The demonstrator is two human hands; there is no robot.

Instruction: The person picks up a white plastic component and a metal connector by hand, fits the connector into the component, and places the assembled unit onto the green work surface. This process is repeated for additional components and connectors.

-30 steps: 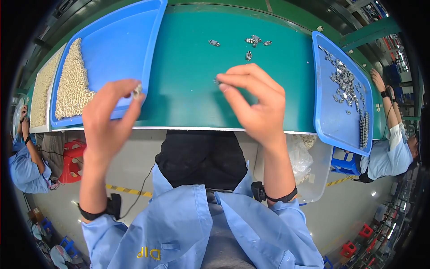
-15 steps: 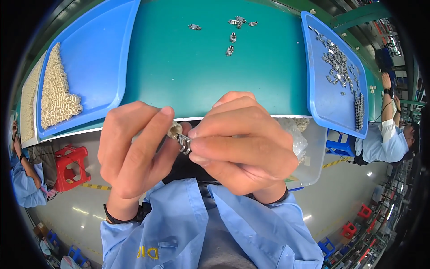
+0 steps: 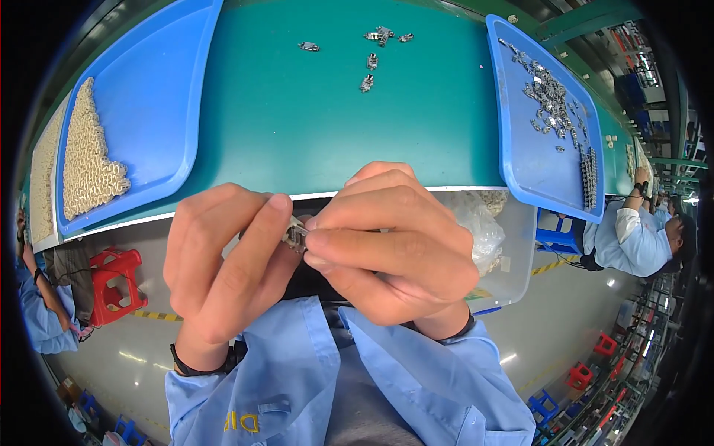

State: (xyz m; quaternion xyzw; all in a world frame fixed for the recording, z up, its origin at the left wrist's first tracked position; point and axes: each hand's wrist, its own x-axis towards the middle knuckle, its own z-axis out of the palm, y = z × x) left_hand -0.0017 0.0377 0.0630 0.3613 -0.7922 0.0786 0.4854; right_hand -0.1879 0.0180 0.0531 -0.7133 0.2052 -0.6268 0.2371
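Factory assembly line, by all signs. Long green workbench (image 3: 312, 126) flanked by blue trays: left tray (image 3: 156, 97) stacked with cream-coloured parts (image 3: 89, 167), right tray (image 3: 539, 156) strewn with small metal pieces (image 3: 550, 97). Co-worker in light blue smock (image 3: 632, 238) seated alongside; red plastic stools (image 3: 111, 286) on grey floor.

Small shiny metal part (image 3: 295, 235), glossy blue plastic tray (image 3: 160, 97), matt green tabletop (image 3: 327, 126), clear plastic bin (image 3: 513, 260)

Green surface (image 3: 312, 126), blue tray (image 3: 160, 97) on the left with a heap of pale small parts (image 3: 89, 167), blue tray (image 3: 532, 160) on the right with scattered metal pieces (image 3: 550, 97), few loose metal pieces (image 3: 370, 63) mid-surface, clear plastic bin (image 3: 513, 253), red stool (image 3: 111, 282), co-worker in blue (image 3: 632, 241) at right
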